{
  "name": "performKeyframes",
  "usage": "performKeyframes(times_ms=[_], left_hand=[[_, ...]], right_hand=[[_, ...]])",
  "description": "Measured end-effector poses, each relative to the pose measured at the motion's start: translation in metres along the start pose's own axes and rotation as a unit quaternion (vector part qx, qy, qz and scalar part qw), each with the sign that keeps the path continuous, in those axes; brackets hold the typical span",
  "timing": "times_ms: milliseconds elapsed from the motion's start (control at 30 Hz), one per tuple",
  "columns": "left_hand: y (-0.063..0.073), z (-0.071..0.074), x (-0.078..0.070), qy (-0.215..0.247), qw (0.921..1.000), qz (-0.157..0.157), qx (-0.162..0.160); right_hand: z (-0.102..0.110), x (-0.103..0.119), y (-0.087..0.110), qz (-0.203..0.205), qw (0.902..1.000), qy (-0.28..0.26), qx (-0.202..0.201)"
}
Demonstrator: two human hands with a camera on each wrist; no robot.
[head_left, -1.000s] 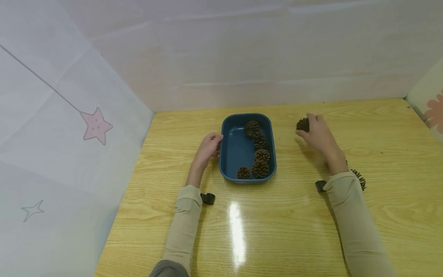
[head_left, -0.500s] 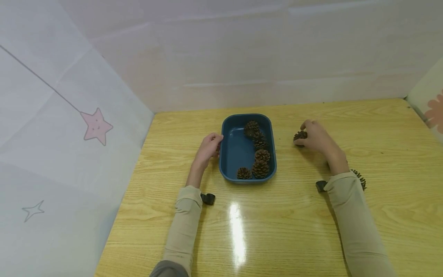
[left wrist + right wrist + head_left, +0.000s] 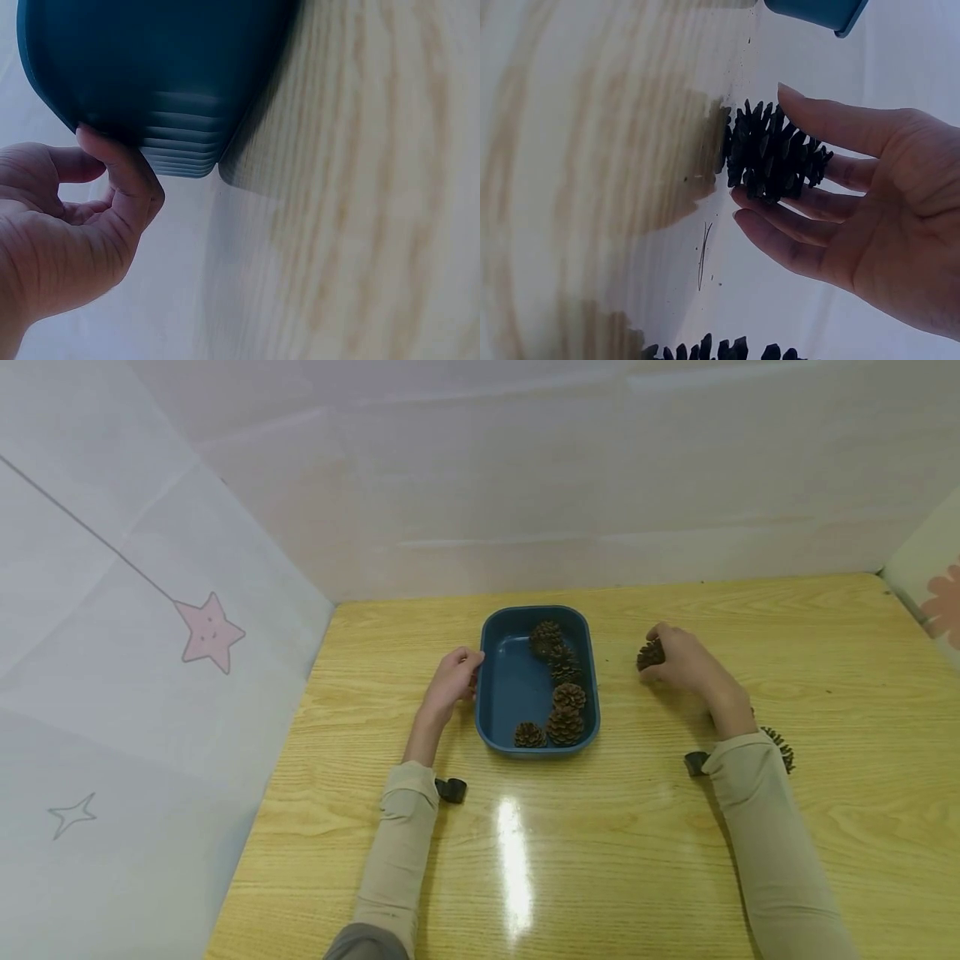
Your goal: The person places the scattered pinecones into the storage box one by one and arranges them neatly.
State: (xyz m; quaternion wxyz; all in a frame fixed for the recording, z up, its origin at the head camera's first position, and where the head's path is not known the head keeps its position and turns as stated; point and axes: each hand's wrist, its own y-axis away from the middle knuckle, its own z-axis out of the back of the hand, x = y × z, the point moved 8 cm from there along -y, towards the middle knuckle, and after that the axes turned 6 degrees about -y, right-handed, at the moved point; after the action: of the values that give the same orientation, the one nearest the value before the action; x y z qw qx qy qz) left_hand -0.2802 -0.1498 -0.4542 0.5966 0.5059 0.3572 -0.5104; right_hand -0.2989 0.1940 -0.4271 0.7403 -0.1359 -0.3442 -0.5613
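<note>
A deep blue tray (image 3: 517, 693) stands on the table with several brown pine cones (image 3: 565, 725) along its right side and near corner. My left hand (image 3: 452, 678) holds the tray's left rim, its bent fingers against the outer wall (image 3: 180, 120) in the left wrist view. To the right of the tray, my right hand (image 3: 686, 662) grips a single pine cone (image 3: 769, 154) between thumb and fingers. That cone sits at or just above the tabletop; contact is hard to tell. The palm side of the right hand is hidden in the head view.
More pine cones (image 3: 778, 748) lie beside and partly under the right forearm. Black wrist straps (image 3: 450, 790) show at both sleeves. The wooden table (image 3: 600, 860) ends at a pale wall sheet (image 3: 480, 485) behind and on the left.
The right hand has brought its pine cone a little nearer to me and slightly left, lower toward the table, and turned it a bit. The left hand and tray have stayed put.
</note>
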Motion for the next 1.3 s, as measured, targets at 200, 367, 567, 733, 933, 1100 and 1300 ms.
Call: performKeyframes(times_ms=[200, 367, 567, 733, 933, 1100, 1300], left_hand=[[0.000, 0.000, 0.001, 0.000, 1.0000, -0.001, 0.001], [-0.001, 0.000, 0.001, 0.002, 1.0000, 0.000, 0.002], [-0.001, 0.000, 0.000, 0.002, 1.0000, 0.000, 0.003], [0.000, 0.000, 0.000, 0.002, 1.0000, -0.001, 0.003], [0.001, 0.000, 0.000, 0.000, 1.0000, 0.001, -0.002], [0.002, -0.001, 0.000, 0.004, 1.0000, 0.005, 0.000], [0.001, 0.000, 0.000, 0.001, 1.0000, 0.005, -0.003]], right_hand=[[0.001, -0.001, 0.000, 0.001, 1.0000, 0.002, -0.005], [0.003, -0.001, 0.000, 0.003, 0.9999, 0.007, -0.012], [0.005, 0.001, 0.002, 0.005, 0.9997, 0.013, -0.019], [0.007, 0.002, 0.002, 0.005, 0.9996, 0.008, -0.025], [0.011, 0.005, 0.001, 0.007, 0.9991, 0.001, -0.041], [0.014, 0.006, 0.002, 0.005, 0.9986, -0.001, -0.053], [0.018, 0.009, 0.002, 0.010, 0.9972, -0.027, -0.068]])
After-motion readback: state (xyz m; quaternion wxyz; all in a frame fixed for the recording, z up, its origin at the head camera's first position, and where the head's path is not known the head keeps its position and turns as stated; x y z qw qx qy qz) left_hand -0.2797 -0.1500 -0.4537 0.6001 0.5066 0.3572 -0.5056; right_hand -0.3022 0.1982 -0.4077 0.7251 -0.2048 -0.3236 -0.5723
